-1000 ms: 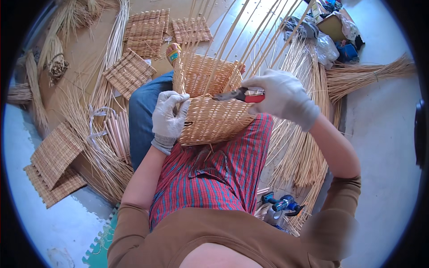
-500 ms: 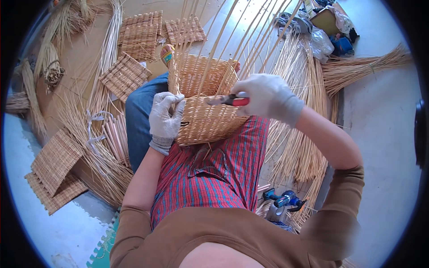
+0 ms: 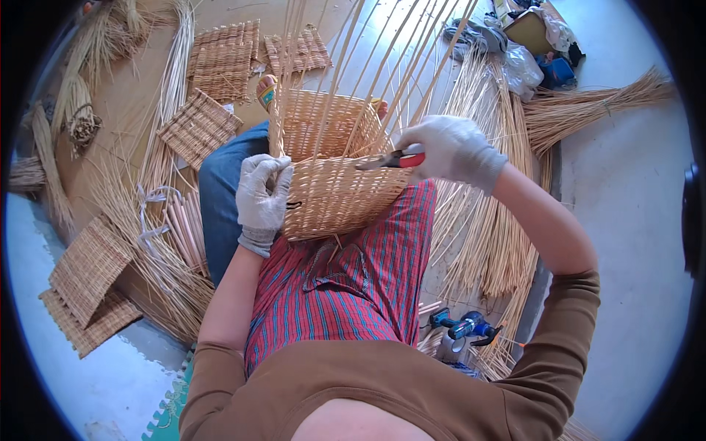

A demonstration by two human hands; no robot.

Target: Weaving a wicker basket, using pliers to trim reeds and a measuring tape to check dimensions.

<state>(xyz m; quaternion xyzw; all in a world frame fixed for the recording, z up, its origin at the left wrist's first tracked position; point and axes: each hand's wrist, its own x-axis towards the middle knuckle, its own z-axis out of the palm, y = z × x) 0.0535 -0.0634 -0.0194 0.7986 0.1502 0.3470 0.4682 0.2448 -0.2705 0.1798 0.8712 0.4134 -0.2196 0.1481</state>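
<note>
A pale tan woven basket (image 3: 338,209) rests on my lap, with long uncut stakes standing up from its rim. My gloved left hand (image 3: 262,200) grips the basket's near-left rim between thumb and fingers, beside a small dark loop on the weave. In my gloved right hand (image 3: 452,151) are red-and-black-handled cutters (image 3: 403,159), their metal tip at the near rim among the stakes, right of my left hand. Whether the blades are closed on a strand, I cannot tell.
Woven square panels (image 3: 197,126) lie ahead and left, among long cane bundles (image 3: 482,242). A blue drill (image 3: 465,327) lies right of my lap. Bags (image 3: 522,70) are piled at back right. My sandalled foot (image 3: 266,92) shows behind the basket.
The basket and my left hand have shifted slightly left in view. The cutters dipped lower half a second ago and now sit farther right along the near rim.
</note>
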